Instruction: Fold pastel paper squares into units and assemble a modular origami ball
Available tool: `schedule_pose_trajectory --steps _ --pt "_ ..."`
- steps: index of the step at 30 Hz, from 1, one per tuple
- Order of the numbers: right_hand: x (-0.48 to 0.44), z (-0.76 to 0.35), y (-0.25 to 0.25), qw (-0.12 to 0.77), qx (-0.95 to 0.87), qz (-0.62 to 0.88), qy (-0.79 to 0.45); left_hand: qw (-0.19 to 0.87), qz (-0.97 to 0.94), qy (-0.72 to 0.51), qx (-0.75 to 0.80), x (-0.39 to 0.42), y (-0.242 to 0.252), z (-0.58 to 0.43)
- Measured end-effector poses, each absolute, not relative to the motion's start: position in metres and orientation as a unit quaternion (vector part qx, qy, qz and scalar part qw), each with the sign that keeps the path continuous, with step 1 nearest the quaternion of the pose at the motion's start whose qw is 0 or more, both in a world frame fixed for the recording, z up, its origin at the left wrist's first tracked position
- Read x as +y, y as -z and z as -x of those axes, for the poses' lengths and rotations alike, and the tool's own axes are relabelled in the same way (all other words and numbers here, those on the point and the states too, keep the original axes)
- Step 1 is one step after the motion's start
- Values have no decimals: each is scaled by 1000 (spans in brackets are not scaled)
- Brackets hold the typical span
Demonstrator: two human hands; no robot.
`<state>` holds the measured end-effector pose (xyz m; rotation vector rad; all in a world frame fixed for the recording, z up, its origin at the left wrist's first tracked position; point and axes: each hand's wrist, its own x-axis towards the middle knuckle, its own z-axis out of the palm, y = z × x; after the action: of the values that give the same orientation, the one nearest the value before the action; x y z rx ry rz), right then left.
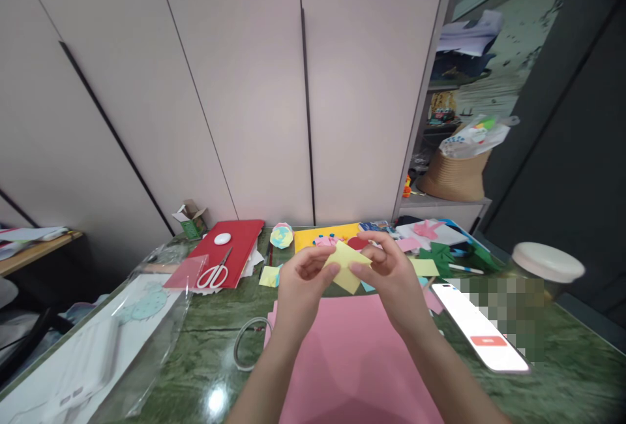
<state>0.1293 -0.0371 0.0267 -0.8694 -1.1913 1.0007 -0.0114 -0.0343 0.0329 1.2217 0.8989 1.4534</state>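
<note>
Along the left of the green marbled worktop (205, 326), a clear plastic sleeve (163, 352) lies by a white rectangular device (92, 352) that rests over white paper. Behind them stands a small green-and-white cardboard box (192, 222), its flaps up. Next comes a flat red rectangular folder (244, 241) carrying a white round disc (222, 239) and, toward its near edge, white-handled metal scissors (214, 276). Nearer the front is a grey ring (237, 349), just beside a stack of pink paper sheets (355, 359); farther back sits a round pink, yellow and blue paper piece (282, 236). The left hand (302, 284) pinches the left side of a pale yellow four-cornered piece of paper (347, 271) between thumb and fingers, and the right hand (397, 280) grips its right side likewise. The paper is held up in front of a yellow sheet (308, 237), a corner pointing upward. Rightward lie dark green folded paper (437, 258), a lit smartphone (479, 326) and, beyond it, a white-lidded container (548, 261).
</note>
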Motion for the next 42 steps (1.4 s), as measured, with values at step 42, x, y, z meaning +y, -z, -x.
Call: schedule_pose_trajectory --steps 42 --pt "-46 -164 -42 472 -802 346 -118 482 -577 -535 386 -36 -38 25"
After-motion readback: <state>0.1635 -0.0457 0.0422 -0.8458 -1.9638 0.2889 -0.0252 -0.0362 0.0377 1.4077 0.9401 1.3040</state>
